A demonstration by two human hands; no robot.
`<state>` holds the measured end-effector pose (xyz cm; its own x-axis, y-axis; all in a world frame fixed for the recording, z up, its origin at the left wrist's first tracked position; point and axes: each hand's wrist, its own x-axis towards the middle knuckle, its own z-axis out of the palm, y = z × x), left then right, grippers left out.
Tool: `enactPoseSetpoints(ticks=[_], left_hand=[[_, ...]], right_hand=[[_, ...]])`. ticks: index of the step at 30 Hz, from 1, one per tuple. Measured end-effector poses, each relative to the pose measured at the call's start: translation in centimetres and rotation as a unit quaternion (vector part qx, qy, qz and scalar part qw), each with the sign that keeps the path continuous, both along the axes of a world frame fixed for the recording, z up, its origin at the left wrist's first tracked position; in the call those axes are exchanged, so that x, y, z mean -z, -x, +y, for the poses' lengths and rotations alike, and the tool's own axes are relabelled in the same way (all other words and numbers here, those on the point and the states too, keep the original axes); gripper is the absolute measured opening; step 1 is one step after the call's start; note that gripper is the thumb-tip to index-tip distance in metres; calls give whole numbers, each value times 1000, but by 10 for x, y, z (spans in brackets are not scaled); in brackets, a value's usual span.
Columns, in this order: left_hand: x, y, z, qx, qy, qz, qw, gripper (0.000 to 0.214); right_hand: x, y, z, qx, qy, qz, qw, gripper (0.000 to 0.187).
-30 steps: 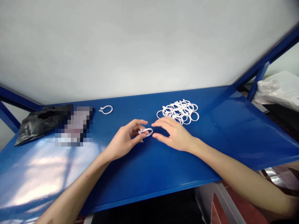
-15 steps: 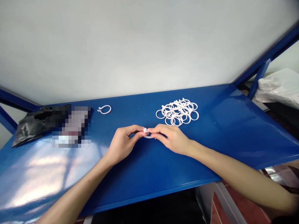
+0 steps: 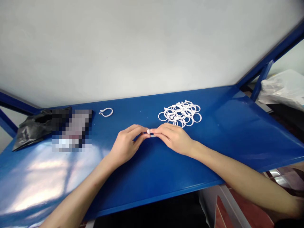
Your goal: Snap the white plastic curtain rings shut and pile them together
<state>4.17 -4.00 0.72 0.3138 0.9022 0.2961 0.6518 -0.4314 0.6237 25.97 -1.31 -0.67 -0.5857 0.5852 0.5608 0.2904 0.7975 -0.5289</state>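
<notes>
Between my fingertips is a white plastic curtain ring (image 3: 148, 131), its round knob showing and most of its loop hidden by my fingers. My left hand (image 3: 127, 142) pinches it from the left, thumb and fingers closed. From the right, my right hand (image 3: 177, 139) pinches the same ring close to the knob. Just behind my right hand lies a heap of similar white rings (image 3: 181, 114), several of them overlapping. One single ring (image 3: 106, 112), with a small loop at its left end, lies apart at the back left.
A blue table (image 3: 152, 177) spans the view, with a pale wall (image 3: 142, 47) behind it. On the left lie a black plastic bag (image 3: 35, 128) and a pixelated flat object (image 3: 74, 126). Blue frame bars stand at both ends; clear plastic bags (image 3: 282, 87) are beyond the right one.
Both hands stay nearly in place around the ring. Its knob has turned and shifted slightly, and less of the loop shows below my fingers.
</notes>
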Motion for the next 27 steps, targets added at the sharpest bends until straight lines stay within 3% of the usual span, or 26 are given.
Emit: enactPoseSetpoints(ticks=[2,7,10,13,18,27], left_hand=[[-2,8,8,-17,-18,42,999,26],[-1,53,32,-221,-70,171,958,32],[3,82,41,-288,-68,203,933,35],[9,97,45,-293,-40,258,920,35],[13,94,44,-258,6,303,918,38],[12,77,44,-216,-29,324,921,40]], right_hand=[[-3,-3,5,37,-9,-20,999,21],[-17,-24,24,194,51,-8,980,18],[-30,-38,48,281,42,-47,958,9],[-38,-42,79,289,31,-138,947,9],[-33,-36,113,254,27,-230,939,14],[-36,-36,102,276,-3,-235,932,16]])
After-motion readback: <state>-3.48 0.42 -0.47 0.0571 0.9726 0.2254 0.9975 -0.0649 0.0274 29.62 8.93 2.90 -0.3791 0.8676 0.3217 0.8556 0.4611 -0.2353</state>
